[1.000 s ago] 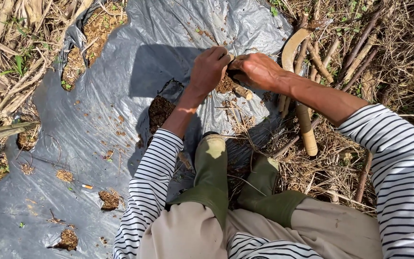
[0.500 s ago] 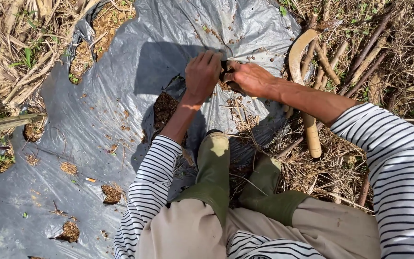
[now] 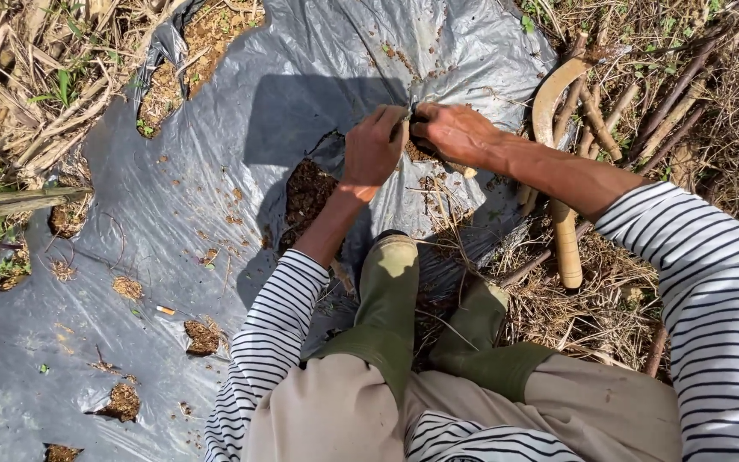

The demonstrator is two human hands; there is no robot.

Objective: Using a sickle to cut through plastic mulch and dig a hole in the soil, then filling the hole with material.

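Both hands are sitting a little higher on the sheet (image 3: 215, 197) than a second ago, and the view is tipping slightly toward two o'clock, so the sickle (image 3: 555, 162) is showing more fully.

Judging progress left to right: several holes are already torn in the sheet, small ones at seven o'clock with soil showing, and a bigger hole (image 3: 305, 195) just at seven o'clock of the hands. I am reading the work as partway through, with the spot under the hands being opened or planted now; I cannot tell which.

I am seeing the left hand (image 3: 374, 150) curled, fingers pinching a thin pale stem (image 3: 402, 127) at its tip. At three o'clock of it, touching, the right hand (image 3: 455, 135) is closing down over soil and dark plastic; what it grips I cannot tell. Boots (image 3: 391, 282) are resting at six o'clock.
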